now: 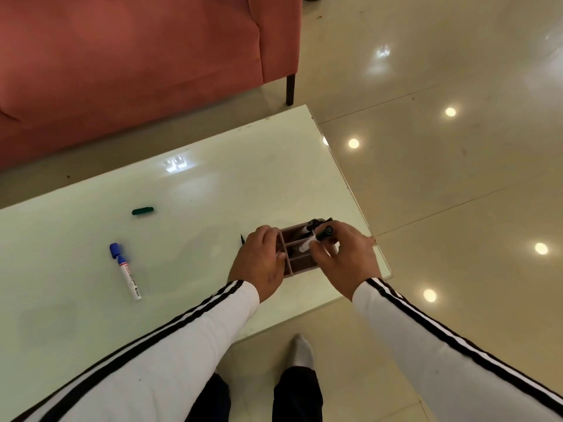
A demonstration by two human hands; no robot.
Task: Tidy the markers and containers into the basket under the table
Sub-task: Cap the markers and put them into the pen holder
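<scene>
White sleeves (189,336) with black stripes down them were closest to the lens, both reaching out over the worktop (213,193). So the brown container (300,264), a little divided organiser, sat by the worktop's right edge, not far from the near right corner. Left hand (259,263) had its fingers curled over the container's left wall, gripping it. Right hand (344,260) was over the right side of it, fingers clamped on a black marker (324,234) whose butt end pointed up at the camera. At least one white-barrelled marker (305,246) leaned inside the container, right at those fingertips; couldn't tell whether they touched it.

Further left, well apart from the container, a blue-capped marker (126,271) lay flat on the worktop, cap end toward the far edge. A loose green cap (142,211) lay beyond that, nearer the far edge. Red sofa (137,71) stood past the far edge, and a socked foot (301,351) was on the glossy floor (441,193) at the near edge.
</scene>
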